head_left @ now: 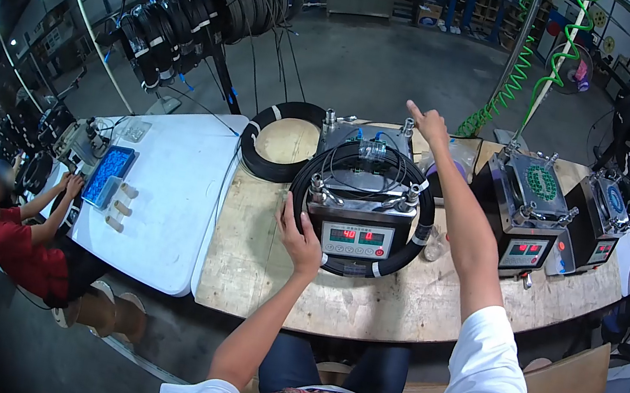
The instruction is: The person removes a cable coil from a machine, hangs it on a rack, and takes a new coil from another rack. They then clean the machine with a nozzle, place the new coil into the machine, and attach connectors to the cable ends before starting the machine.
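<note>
A coil of black cable [420, 243], with white ties, hangs around the front of a benchtop machine [358, 240] that has a red digital display. My left hand [299, 242] is at the coil's lower left side, with fingers against the cable. Over the machine's back right corner post, my right hand [429, 126] reaches forward with a finger stretched out. No cable shows in it, though its palm side is partly hidden. Cable ends run across a clear fixture [373, 150] on the machine's top.
Another black coil [255, 155] lies on the wooden bench [257, 291]. Two similar machines [515, 218] [600, 215] stand to the right. A white table [165, 196] with a blue tray [109, 174] adjoins at left. Co-workers sit on both sides. Green spiral hoses [508, 87] hang behind.
</note>
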Demonstrator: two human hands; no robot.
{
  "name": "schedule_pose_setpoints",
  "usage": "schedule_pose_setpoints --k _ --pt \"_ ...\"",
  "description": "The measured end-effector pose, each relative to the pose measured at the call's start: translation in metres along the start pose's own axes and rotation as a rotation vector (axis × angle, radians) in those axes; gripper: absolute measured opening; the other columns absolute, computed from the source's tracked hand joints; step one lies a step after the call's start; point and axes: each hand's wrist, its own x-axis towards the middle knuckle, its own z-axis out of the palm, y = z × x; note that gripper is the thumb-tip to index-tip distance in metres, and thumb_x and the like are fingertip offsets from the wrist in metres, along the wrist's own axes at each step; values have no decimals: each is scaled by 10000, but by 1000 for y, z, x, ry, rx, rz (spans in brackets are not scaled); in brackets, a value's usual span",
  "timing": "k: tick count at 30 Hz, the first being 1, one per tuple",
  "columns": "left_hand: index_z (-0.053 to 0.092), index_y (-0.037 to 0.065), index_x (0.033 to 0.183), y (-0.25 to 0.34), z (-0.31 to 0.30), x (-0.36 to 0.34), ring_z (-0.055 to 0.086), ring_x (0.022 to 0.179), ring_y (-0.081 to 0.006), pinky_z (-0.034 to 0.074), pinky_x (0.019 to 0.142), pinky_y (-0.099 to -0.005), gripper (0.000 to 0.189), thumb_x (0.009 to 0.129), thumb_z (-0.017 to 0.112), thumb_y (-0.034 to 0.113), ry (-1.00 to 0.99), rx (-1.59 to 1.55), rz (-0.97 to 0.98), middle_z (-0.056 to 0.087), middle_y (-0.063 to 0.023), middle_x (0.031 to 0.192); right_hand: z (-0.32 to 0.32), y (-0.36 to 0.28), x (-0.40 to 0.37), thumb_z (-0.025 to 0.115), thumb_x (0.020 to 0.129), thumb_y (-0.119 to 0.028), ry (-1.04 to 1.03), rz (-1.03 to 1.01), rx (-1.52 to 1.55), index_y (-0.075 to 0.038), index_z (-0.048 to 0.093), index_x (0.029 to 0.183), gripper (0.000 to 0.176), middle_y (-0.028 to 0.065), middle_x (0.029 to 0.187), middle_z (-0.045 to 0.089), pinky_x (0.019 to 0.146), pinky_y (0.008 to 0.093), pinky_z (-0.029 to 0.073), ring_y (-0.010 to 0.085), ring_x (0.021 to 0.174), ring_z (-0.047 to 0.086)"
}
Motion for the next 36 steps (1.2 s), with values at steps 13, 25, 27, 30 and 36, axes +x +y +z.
schedule_pose_setpoints --k 13,25,27,30,36 --pt "453 -8 1516 0 -2 2 511 1286 -461 405 1094 -517 476 1051 501 85 18 -21 13 529 -275 1416 -16 26 -3 677 1011 -329 -444 -119 659 -52 714 1118 298 -50 802 606 505 260 354 66 598 447" --pt "464 -8 1506 -2 -1 1 518 1268 -465 400 1097 -527 473 1044 509 88 16 -34 8 548 -265 1422 0 16 6 648 962 -608 -118 -95 255 42 748 928 658 172 780 742 671 378 573 239 733 748" --pt "464 -10 1506 -2 -2 1 520 1264 -466 405 1091 -526 473 1044 508 84 16 -41 7 549 -268 1410 9 24 12 685 956 -545 -146 -202 437 25 753 1005 576 183 854 761 729 371 578 247 808 760" --pt "462 -11 1507 0 -3 1 524 1260 -463 414 1081 -521 473 1044 506 79 10 -64 -9 546 -273 1390 34 37 33 711 942 -469 -18 -279 416 -42 752 1130 469 187 1021 771 881 421 563 318 1013 741" --pt "460 -3 1510 -4 -1 1 522 1260 -459 415 1078 -516 475 1045 506 79 23 -39 38 538 -269 1392 33 15 16 694 949 -467 47 7 294 -78 667 1332 547 183 1256 726 1018 476 516 356 1169 700"
